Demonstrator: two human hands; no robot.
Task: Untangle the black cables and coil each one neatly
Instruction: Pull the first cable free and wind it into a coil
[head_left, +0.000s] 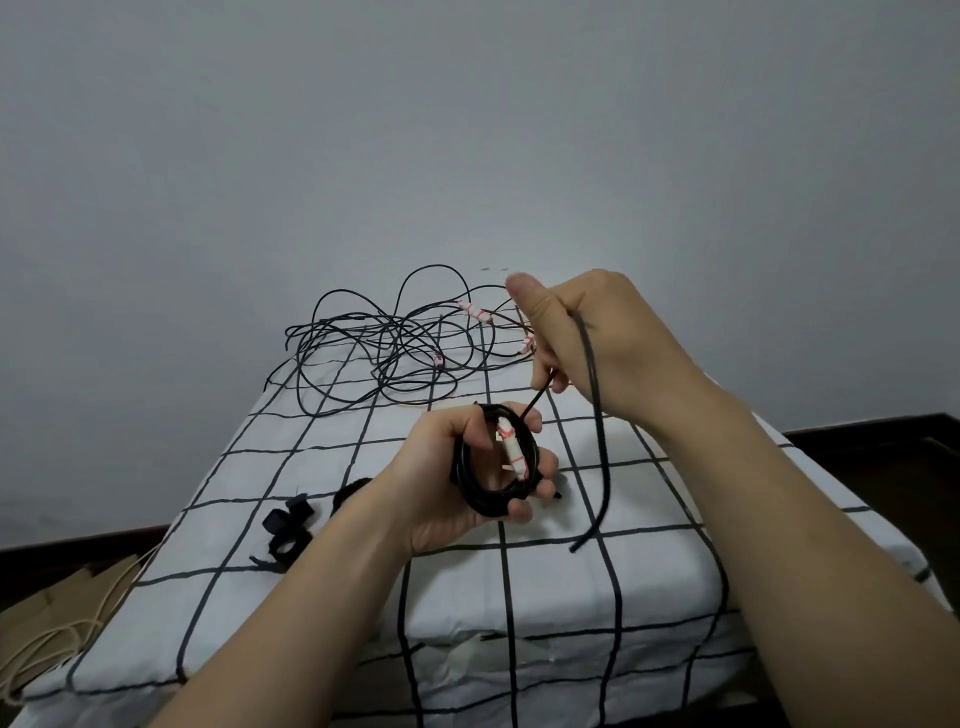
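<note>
Curling round the coiled cable, left fingers grip; right fingers hold a strand above open bedsheet.

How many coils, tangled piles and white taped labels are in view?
Coil: 1
Tangled pile: 1
White taped labels: 4
Total: 6

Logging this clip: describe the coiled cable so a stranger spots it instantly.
Over the middle of the grid-patterned bed cover, the left hand grips a black coil. Unlike the loose tangle at the far end, it is a compact ring crossed by a white-and-red tag.
</note>
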